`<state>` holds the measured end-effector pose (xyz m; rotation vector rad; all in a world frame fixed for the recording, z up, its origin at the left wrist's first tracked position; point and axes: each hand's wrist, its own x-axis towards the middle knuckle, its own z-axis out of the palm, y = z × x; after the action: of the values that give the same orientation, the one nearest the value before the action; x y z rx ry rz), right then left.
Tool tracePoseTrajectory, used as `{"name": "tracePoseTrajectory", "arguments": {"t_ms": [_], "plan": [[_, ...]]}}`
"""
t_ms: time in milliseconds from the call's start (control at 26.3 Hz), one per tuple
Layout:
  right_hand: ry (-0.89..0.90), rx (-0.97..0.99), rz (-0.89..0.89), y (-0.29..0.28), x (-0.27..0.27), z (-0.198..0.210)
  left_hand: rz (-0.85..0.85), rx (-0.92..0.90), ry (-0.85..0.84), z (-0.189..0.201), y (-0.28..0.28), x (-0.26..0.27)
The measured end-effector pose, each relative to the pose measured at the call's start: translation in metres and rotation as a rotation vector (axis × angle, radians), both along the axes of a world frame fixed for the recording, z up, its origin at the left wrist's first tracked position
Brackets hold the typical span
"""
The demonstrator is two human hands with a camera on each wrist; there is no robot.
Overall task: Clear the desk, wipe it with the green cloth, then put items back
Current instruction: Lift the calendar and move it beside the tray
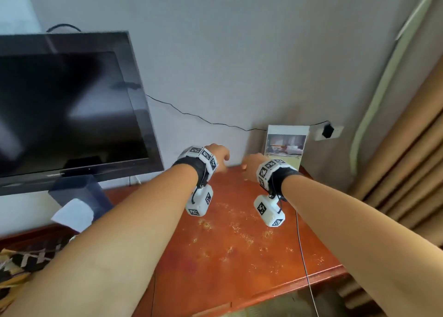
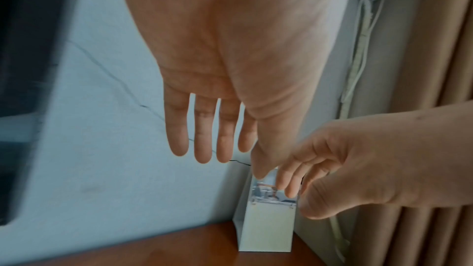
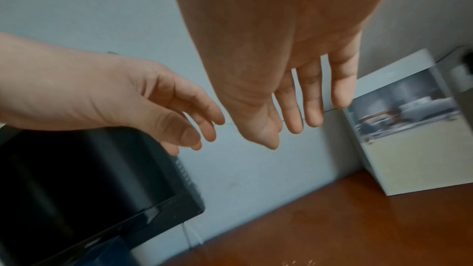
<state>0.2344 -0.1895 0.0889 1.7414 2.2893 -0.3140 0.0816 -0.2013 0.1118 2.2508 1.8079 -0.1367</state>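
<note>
The person is at the clearing step, it seems, because things stand on the tabletop (image 1: 239,268) and small yellow crumbs (image 1: 235,233) lie scattered over the middle of it. Both arms reach out toward the far edge by the wall. The left hand (image 1: 217,157) has its fingers straight and a little apart, and it holds nothing. The right hand (image 1: 251,164) has its fingers loose and a little bent, and it holds nothing too. The white box with a picture on it (image 1: 285,146) stands upright at the far right of the tabletop, against the wall. The right hand is near it but not touching it. The next move is likely to take hold of that box with both hands, one on each side, and lift it off. It is tall and thin, so it could tip if pushed from one side only. The green cloth cannot be seen in any view, so nobody can tell where it is. The dark screen (image 1: 67,110) at the far left is cut off at the edge. A dark blue box with white paper (image 1: 79,201) sits near it, partly hidden by the left arm. A patterned thing (image 1: 28,261) at the near left is hard to make out.
</note>
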Motion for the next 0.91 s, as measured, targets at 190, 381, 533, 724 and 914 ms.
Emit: {"name": "tracePoseTrajectory", "arguments": {"t_ms": [190, 381, 533, 724, 914], "plan": [[0.037, 0.068, -0.079, 0.022, 0.075, 0.008, -0.115, 0.050, 0.002, 0.010, 0.040, 0.063], [0.056, 0.087, -0.175, 0.063, 0.127, 0.004, -0.184, 0.076, -0.014, 0.007, 0.101, 0.115], [0.092, 0.040, -0.270, 0.102, 0.161, -0.004, -0.182, 0.065, -0.047, -0.013, 0.164, 0.142], [0.093, 0.028, -0.361, 0.157, 0.185, -0.017, -0.179, 0.023, -0.054, -0.036, 0.223, 0.159], [0.113, 0.011, -0.355, 0.202, 0.197, -0.036, -0.117, 0.013, -0.099, -0.055, 0.269, 0.167]]}}
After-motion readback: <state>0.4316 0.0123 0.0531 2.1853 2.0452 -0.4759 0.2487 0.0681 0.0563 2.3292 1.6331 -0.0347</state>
